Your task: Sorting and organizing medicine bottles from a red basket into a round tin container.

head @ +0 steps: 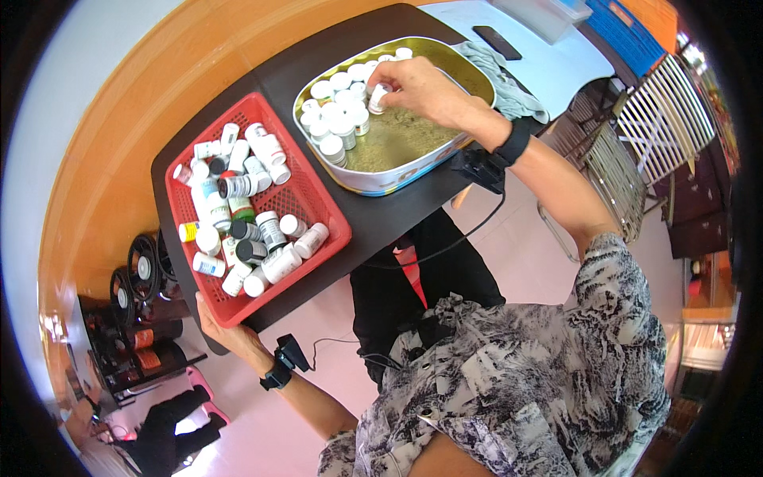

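My right hand [417,89] reaches into a large metal tin [387,182] and grips a small white bottle [378,99] by its upper part. Beside that bottle, several white-capped bottles [343,128] stand upright in rows along the tin's left side. My left hand [229,334] is at the near left corner of a red plastic basket [343,229], touching its rim; how the fingers hold it is partly hidden. Mixed bottles lie jumbled in the basket, among them white ones [281,265], black-capped ones [251,251] and one with a yellow cap [189,231].
Basket and tin share a dark table [381,217]. A grey-green cloth [506,89] lies against the tin's right side. Beyond are a phone [497,42] and a clear plastic box [545,18] on a light table. Folding chairs [664,119] stand at right. A cable hangs from my right wrist device.
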The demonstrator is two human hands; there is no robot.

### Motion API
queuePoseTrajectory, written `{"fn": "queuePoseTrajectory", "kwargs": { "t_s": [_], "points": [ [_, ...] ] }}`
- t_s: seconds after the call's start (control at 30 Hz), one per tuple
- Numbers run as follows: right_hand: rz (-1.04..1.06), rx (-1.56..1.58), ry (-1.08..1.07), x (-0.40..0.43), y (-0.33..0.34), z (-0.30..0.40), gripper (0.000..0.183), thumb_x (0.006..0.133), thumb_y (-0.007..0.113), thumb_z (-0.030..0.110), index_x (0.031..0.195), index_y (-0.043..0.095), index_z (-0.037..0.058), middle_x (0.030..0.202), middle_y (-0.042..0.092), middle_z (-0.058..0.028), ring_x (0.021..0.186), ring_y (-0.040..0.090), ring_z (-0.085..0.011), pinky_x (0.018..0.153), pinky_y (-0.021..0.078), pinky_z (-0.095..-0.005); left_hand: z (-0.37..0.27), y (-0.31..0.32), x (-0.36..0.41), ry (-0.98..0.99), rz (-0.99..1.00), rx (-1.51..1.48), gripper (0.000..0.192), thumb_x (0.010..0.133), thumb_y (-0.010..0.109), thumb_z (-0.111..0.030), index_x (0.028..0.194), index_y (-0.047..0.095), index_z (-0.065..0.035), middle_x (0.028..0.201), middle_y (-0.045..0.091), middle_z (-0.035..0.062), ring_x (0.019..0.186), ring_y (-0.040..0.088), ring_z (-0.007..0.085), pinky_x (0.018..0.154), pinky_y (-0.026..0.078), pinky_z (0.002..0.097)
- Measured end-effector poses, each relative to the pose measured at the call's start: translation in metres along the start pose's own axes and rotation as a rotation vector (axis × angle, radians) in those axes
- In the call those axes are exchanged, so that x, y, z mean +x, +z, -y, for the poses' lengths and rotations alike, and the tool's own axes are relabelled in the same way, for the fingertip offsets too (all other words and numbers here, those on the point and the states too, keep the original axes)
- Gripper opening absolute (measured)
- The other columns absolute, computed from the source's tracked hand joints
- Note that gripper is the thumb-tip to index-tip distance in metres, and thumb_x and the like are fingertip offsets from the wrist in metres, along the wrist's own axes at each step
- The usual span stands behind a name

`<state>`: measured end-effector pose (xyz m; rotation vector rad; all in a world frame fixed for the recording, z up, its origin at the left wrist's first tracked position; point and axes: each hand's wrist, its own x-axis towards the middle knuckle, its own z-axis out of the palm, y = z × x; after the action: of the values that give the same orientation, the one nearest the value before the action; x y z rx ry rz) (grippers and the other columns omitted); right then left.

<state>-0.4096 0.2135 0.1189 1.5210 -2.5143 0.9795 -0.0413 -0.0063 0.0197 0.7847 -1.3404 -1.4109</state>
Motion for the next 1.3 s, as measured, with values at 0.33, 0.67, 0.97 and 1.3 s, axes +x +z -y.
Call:
{"fn": "queuePoseTrajectory", "kwargs": {
  "t_s": [0.33,0.67,0.97,1.3],
  "points": [
    [0.037,-0.152,0.016,0.007,0.018,-0.013,0.02,0.072,0.067,0.005,0.092,0.064,0.003,0.088,0.059,-0.0124,0.082,0.059,-0.0282,0.074,0.0475,-0.0375,0.001,0.007,-0.001,0.006,0.004,0.004,0.043,0.097,0.046,-0.033,0.117,0.054,0.0038,0.106,0.061,0.0119,0.089,0.061,0.0165,0.077,0.052,0.0321],
    [-0.001,-0.122,-0.05,0.011,0.032,-0.013,0.02,0.074,0.062,0.004,0.093,0.062,0.0006,0.088,0.06,-0.0146,0.082,0.06,-0.0303,0.074,0.048,-0.0378,-0.003,0.003,-0.003,0.029,0.005,0.009,0.041,0.097,0.046,-0.033,0.114,0.056,0.0029,0.104,0.061,0.0105,0.088,0.06,0.0148,0.077,0.052,0.0313],
    [-0.015,-0.089,-0.063,0.008,0.02,0.005,0.021,0.076,0.057,-0.002,0.096,0.061,-0.0013,0.091,0.061,-0.0159,0.08,0.061,-0.0275,0.072,0.0494,-0.0356,0.001,0.001,0.0,-0.001,-0.018,0.015,0.036,0.099,0.043,-0.029,0.111,0.057,0.003,0.102,0.062,0.0091,0.085,0.06,0.0123,0.074,0.052,0.0279],
    [0.129,0.056,-0.33,0.012,0.034,0.112,0.019,0.081,0.057,0.007,0.096,0.06,-0.0028,0.091,0.061,-0.0169,0.084,0.061,-0.0302,0.075,0.0473,-0.0362,0.001,0.004,-0.002,0.003,-0.024,0.007,0.037,0.097,0.046,-0.03,0.11,0.057,0.0037,0.098,0.063,0.0101,0.082,0.062,0.0142,0.072,0.052,0.0297]
  ]
}}
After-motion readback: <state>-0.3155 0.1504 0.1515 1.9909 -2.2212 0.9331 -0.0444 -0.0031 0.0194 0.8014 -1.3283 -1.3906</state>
